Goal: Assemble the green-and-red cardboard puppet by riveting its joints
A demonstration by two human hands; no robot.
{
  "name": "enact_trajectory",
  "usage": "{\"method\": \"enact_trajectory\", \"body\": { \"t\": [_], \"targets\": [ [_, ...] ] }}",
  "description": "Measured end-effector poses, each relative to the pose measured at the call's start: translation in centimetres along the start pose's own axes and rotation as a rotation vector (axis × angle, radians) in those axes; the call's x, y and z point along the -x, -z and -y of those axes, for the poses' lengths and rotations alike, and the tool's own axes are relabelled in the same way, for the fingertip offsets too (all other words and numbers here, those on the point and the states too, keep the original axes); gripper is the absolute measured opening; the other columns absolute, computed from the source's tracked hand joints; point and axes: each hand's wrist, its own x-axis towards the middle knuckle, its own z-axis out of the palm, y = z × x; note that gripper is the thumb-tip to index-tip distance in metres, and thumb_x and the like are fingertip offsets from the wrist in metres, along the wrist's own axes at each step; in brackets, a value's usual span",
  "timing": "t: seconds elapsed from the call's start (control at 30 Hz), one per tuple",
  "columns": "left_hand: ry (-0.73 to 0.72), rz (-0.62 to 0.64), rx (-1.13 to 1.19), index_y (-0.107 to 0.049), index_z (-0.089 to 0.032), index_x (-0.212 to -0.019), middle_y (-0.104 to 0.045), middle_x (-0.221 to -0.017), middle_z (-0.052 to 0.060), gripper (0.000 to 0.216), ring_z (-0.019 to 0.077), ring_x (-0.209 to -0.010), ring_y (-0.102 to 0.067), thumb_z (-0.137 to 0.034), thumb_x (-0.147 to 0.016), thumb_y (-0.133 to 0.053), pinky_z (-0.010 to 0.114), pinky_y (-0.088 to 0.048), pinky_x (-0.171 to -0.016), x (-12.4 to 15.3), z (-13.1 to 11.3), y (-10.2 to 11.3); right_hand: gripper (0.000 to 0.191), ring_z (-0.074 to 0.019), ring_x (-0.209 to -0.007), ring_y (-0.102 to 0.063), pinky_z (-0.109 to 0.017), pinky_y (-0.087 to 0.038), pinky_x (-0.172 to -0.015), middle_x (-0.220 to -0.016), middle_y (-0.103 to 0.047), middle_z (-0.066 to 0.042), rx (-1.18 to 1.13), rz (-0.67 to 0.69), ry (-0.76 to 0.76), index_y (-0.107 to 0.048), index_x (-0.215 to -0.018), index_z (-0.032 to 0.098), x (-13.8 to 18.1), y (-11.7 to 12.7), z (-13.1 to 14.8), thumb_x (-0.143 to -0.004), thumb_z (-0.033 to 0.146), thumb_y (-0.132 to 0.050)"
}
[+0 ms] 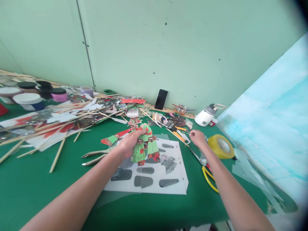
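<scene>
Over the upper part of a white printed sheet [181, 175], I have the jointed paper figure [145, 138], painted green and red, its two green panels hanging down toward me. My left hand [131, 141] grips it by its upper left side, fingers closed on it; I cannot tell whether its lower ends touch the paper. Grey printed shapes show on the sheet around it.

Just left of that hand lies a red-and-green strip [116, 136], and nearer me are the metal handles of pliers [96, 152], partly hidden by my wrist. My right hand [197, 138] is well apart from the figure, fingers curled inward, beside an orange-handled tool [180, 135]; I cannot tell whether the fingers are pinching something small. Close to that forearm sit a roll of yellow tape [214, 146] and scissors [205, 175] with yellow-and-red handles.

Farther back, a white coil [157, 120] lies among small scraps, a phone [161, 99] leans on the pale green wall [134, 41], and a white-and-grey bottle [204, 116] tilts at the right. Wooden sticks [57, 155] and lidded jars [29, 102] crowd the left.
</scene>
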Motion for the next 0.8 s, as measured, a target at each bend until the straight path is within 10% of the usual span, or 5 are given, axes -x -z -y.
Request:
{"method": "enact_trajectory", "body": {
  "t": [0.4,0.8],
  "targets": [
    [-0.153,0.050,-0.208,-0.062,-0.017,-0.075,-0.062,-0.062,-0.002,0.031,0.0154,-0.057,-0.060,-0.040,-0.061,-0.077,0.028,-0.047,-0.055,-0.4,0.8,0.1,0.027,-0.0199,-0.088,-0.067,-0.024,-0.046,-0.077,-0.094,-0.075,-0.009,0.456,0.203,0.100,-0.075,-0.086,0.018,-0.5,2.0,-2.4,-0.075,0.007,-0.053],
    [-0.183,0.038,-0.368,-0.064,-0.020,-0.082,-0.067,-0.073,-0.001,0.027,0.0157,-0.069,-0.061,-0.027,-0.059,-0.075,0.026,-0.045,-0.064,-1.1,1.7,0.2,0.015,-0.0176,-0.072,-0.065,-0.024,-0.045,-0.070,-0.072,-0.073,-0.004,0.341,0.200,0.131,-0.069,-0.062,0.019,0.2,0.6,-2.5,-0.067,0.011,-0.057]
  ]
}}
